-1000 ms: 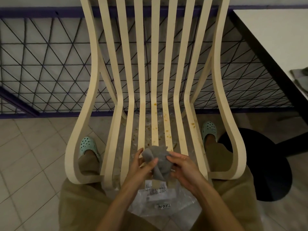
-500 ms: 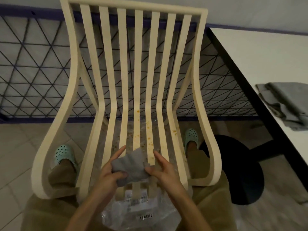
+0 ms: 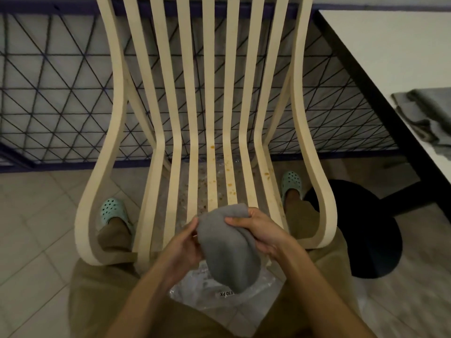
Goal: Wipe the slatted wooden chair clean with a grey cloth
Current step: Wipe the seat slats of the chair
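grey cloth [image 3: 229,250] is bunched over the front edge of the chair [image 3: 210,93]; left hand [image 3: 180,250] pinches one side, right hand [image 3: 263,232] has its fingers curled round the top; orange specks [image 3: 230,189] on the seat slats, maybe food

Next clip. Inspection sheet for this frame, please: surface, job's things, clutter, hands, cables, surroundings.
Surface: cream slatted wooden chair, orange-brown spots on its middle seat slats.
Job's things: bunched grey cloth, held over the seat front.
Clutter: clear labelled plastic bag below the hands; folded grey cloths on the white table.
Hands: left hand and right hand both grip the cloth.
Cables: nothing seen.
Surroundings: black wire-mesh railing behind the chair; tiled floor.
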Demonstrator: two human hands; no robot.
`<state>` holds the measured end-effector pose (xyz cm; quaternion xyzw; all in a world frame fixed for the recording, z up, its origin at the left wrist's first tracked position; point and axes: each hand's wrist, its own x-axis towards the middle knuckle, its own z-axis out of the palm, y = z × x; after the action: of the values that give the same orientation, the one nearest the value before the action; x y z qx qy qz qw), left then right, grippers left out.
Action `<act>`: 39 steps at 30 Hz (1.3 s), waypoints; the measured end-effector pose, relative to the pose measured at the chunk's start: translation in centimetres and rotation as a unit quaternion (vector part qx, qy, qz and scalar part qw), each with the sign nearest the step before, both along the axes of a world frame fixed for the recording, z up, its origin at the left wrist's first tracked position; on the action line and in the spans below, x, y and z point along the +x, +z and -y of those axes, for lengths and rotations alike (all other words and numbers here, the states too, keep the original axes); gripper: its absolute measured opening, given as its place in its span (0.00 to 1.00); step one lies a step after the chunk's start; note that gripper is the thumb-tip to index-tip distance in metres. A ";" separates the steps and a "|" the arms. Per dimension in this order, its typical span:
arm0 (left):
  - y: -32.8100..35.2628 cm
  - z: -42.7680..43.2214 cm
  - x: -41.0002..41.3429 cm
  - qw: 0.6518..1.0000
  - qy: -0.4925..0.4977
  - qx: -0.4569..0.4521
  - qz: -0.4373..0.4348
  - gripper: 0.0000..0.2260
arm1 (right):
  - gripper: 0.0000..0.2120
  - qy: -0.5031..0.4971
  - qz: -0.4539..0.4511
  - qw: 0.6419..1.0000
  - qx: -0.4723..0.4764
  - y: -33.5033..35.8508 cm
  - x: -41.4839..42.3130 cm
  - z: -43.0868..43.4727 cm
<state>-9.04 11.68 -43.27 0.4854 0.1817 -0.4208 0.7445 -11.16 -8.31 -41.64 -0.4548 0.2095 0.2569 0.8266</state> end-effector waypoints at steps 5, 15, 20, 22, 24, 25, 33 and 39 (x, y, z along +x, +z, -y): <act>-1.2 0.2 -1.2 1.000 0.006 -0.019 0.005 0.20 | 0.21 0.013 0.002 1.000 0.013 0.2 -0.6 -0.2; -2.8 0.5 0.7 0.997 0.045 0.024 0.049 0.16 | 0.13 0.006 0.176 0.961 -0.215 0.3 -0.9 -1.4; -3.1 0.4 1.8 0.995 0.004 0.073 0.071 0.12 | 0.23 0.086 0.223 0.933 -0.269 0.8 -0.6 -1.3; -3.2 0.6 1.9 0.997 0.025 0.047 0.047 0.13 | 0.24 0.101 0.222 0.928 -0.282 0.9 -0.2 -1.0; -3.4 0.6 1.8 0.998 0.056 0.019 0.015 0.14 | 0.24 0.093 0.207 0.935 -0.271 0.6 0.0 -0.7; -3.5 0.6 1.7 0.997 0.073 0.007 -0.005 0.15 | 0.23 0.075 0.192 0.945 -0.253 0.5 0.0 -0.5; -4.5 0.1 1.1 0.995 0.075 -0.014 -0.067 0.24 | 0.16 -0.129 0.000 0.981 -0.142 -2.2 -0.9 -0.3; -5.2 0.3 2.2 0.988 -0.012 0.151 0.036 0.13 | 0.18 -0.043 0.064 0.899 -0.432 -4.3 -3.1 -2.9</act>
<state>-6.82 11.42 -48.46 0.6092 0.2101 -0.3801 0.6635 -14.24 -5.37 -45.94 -0.7731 0.2657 0.0755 0.5710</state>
